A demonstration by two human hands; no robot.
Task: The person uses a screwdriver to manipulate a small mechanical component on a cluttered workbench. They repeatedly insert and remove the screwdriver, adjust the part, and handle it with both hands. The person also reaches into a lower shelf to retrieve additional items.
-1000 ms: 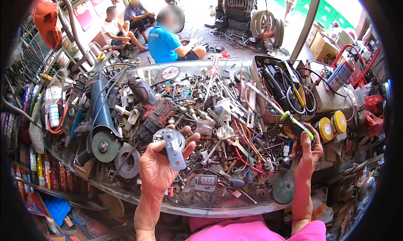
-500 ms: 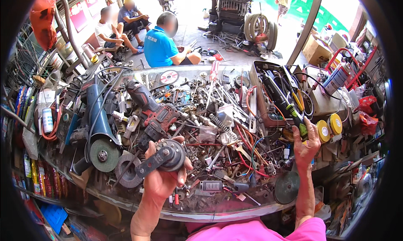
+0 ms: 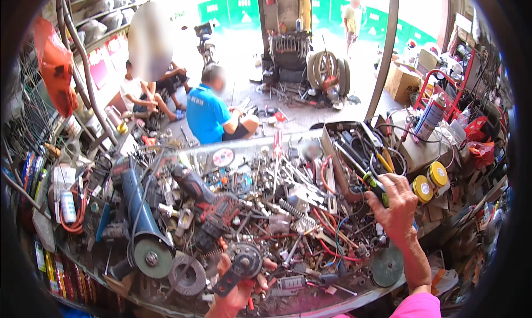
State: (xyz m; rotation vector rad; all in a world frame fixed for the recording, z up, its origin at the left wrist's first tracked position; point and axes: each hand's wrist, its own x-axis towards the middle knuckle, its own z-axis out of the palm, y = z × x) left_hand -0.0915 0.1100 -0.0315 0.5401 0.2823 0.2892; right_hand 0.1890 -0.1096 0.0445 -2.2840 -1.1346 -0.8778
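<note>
My left hand (image 3: pixel 235 302) is closed round a black disc horn (image 3: pixel 246 260) with a flat metal bracket, held up over the near edge of the bench. The bracket points down and to the left. My right hand (image 3: pixel 400 207) grips the green-and-black handle of a screwdriver (image 3: pixel 376 188) at the near end of a metal tool tray (image 3: pixel 328 151). The screwdriver's shaft slants up and left over the tray. Just beyond the horn lies a red-and-black cordless power tool (image 3: pixel 219 210).
Loose bolts, springs and wires cover the bench (image 3: pixel 194 151). On the left lies a blue angle grinder (image 3: pixel 138 207) beside a wire wheel (image 3: pixel 186 273). Yellow-lidded tins (image 3: pixel 422 189) and a spray can (image 3: pixel 430 117) stand right. A person in blue (image 3: pixel 208 113) sits beyond the bench.
The view has tilted up, so the bench sits lower. My right fingers have wrapped over the screwdriver handle and drawn it slightly toward me. The horn stays in my left hand, now lower in the picture.
</note>
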